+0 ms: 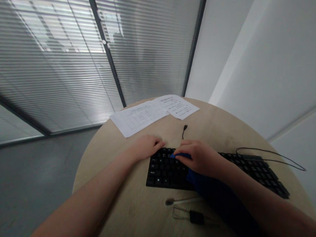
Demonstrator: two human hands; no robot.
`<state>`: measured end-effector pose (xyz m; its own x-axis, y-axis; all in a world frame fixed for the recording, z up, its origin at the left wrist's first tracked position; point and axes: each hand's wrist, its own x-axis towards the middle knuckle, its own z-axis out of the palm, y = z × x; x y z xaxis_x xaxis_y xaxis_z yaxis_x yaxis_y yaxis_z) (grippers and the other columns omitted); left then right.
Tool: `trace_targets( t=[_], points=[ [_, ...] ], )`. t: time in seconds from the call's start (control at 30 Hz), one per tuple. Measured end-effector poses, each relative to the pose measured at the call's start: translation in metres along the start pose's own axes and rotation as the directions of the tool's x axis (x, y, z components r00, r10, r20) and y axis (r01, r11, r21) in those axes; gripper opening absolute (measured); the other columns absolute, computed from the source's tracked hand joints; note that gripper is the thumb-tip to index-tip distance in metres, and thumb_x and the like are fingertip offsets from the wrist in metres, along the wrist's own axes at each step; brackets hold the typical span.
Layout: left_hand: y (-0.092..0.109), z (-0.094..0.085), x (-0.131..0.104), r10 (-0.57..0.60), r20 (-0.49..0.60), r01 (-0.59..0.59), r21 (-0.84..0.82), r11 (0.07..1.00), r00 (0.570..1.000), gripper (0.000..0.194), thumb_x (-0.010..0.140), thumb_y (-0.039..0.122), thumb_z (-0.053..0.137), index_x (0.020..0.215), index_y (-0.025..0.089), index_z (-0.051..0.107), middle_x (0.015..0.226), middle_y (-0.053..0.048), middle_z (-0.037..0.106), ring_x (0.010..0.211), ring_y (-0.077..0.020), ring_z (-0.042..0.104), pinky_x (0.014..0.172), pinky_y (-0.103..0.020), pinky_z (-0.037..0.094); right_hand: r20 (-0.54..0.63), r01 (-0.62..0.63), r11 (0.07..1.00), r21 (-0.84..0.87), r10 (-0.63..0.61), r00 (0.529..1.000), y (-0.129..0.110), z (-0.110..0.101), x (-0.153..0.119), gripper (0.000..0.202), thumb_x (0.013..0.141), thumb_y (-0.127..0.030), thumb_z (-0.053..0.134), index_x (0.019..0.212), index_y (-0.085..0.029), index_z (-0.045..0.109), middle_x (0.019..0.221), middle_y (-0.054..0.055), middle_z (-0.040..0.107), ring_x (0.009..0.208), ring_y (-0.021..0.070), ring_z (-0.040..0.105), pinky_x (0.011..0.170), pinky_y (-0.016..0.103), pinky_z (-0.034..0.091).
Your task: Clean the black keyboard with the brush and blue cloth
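A black computer keyboard point(160, 169) lies across the round table. My left hand point(146, 146) is closed at its far left corner, thumb and fingers against the edge, steadying it. In my right hand point(198, 155) is a blue cloth point(184, 155), pinched between the fingers and touching the upper keys left of the middle. The rest of the cloth hangs down under my right forearm, over the keyboard's near edge. My right hand and forearm hide the middle of the keyboard.
Near me lie a small brush point(170, 202) with a pale handle and a wire keycap puller point(196, 217) with a black grip. Printed papers point(142, 115) are at the far edge. A cable plug point(185, 127) sits beyond the keyboard; a cable loop point(280, 154) lies right.
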<state>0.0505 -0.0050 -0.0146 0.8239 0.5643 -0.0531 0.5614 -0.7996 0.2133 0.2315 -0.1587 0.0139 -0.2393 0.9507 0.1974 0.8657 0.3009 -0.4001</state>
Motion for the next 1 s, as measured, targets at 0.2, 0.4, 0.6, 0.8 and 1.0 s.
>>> trace_targets(
  t=[0.2, 0.4, 0.6, 0.8, 1.0],
  points=[
    [0.005, 0.000, -0.002, 0.055, -0.048, -0.055, 0.000, 0.998, 0.997, 0.051, 0.097, 0.055, 0.034, 0.084, 0.020, 0.069, 0.089, -0.008, 0.070, 0.084, -0.0223, 0.061, 0.077, -0.034, 0.045, 0.101, 0.065, 0.996, -0.054, -0.060, 0.993, 0.008, 0.023, 0.001, 0.017, 0.091, -0.022, 0.058, 0.099, -0.021, 0.074, 0.093, 0.004, 0.069, 0.082, 0.0157, 0.062, 0.073, 0.028, 0.043],
    [0.004, 0.005, 0.000, 0.111, -0.053, -0.112, -0.026, 0.993, 0.992, 0.049, 0.097, 0.055, 0.035, 0.082, 0.019, 0.066, 0.086, -0.007, 0.067, 0.079, -0.0212, 0.060, 0.072, -0.034, 0.043, 0.140, 0.082, 0.994, -0.068, -0.072, 0.987, 0.005, 0.020, 0.001, 0.016, 0.091, -0.022, 0.058, 0.094, -0.022, 0.074, 0.090, 0.002, 0.068, 0.077, 0.0143, 0.061, 0.068, 0.027, 0.039],
    [0.005, 0.005, -0.002, 0.115, -0.050, -0.118, -0.051, 0.992, 0.992, 0.047, 0.095, 0.058, 0.039, 0.082, 0.020, 0.065, 0.084, -0.005, 0.067, 0.078, -0.0201, 0.059, 0.071, -0.032, 0.042, 0.127, 0.079, 0.992, -0.095, -0.067, 0.990, 0.002, 0.021, 0.001, 0.017, 0.092, -0.022, 0.056, 0.092, -0.020, 0.073, 0.088, 0.004, 0.067, 0.077, 0.0146, 0.059, 0.067, 0.027, 0.039],
    [0.006, 0.003, -0.002, 0.121, -0.045, -0.124, -0.054, 0.991, 0.992, 0.045, 0.095, 0.054, 0.039, 0.082, 0.020, 0.065, 0.084, -0.005, 0.068, 0.079, -0.0201, 0.059, 0.072, -0.033, 0.042, 0.119, 0.072, 0.987, -0.142, -0.055, 0.991, -0.001, 0.023, 0.001, 0.020, 0.094, -0.023, 0.053, 0.091, -0.019, 0.072, 0.090, 0.005, 0.067, 0.078, 0.0154, 0.059, 0.068, 0.027, 0.040],
    [0.007, 0.003, -0.001, 0.135, -0.051, -0.137, -0.045, 0.990, 0.990, 0.045, 0.096, 0.054, 0.038, 0.079, 0.020, 0.063, 0.083, -0.005, 0.068, 0.078, -0.0203, 0.059, 0.071, -0.033, 0.041, 0.142, 0.075, 0.984, -0.159, -0.052, 0.989, -0.004, 0.021, 0.002, 0.019, 0.093, -0.024, 0.054, 0.095, -0.021, 0.073, 0.092, 0.005, 0.069, 0.080, 0.0167, 0.061, 0.069, 0.028, 0.041]
  ],
)
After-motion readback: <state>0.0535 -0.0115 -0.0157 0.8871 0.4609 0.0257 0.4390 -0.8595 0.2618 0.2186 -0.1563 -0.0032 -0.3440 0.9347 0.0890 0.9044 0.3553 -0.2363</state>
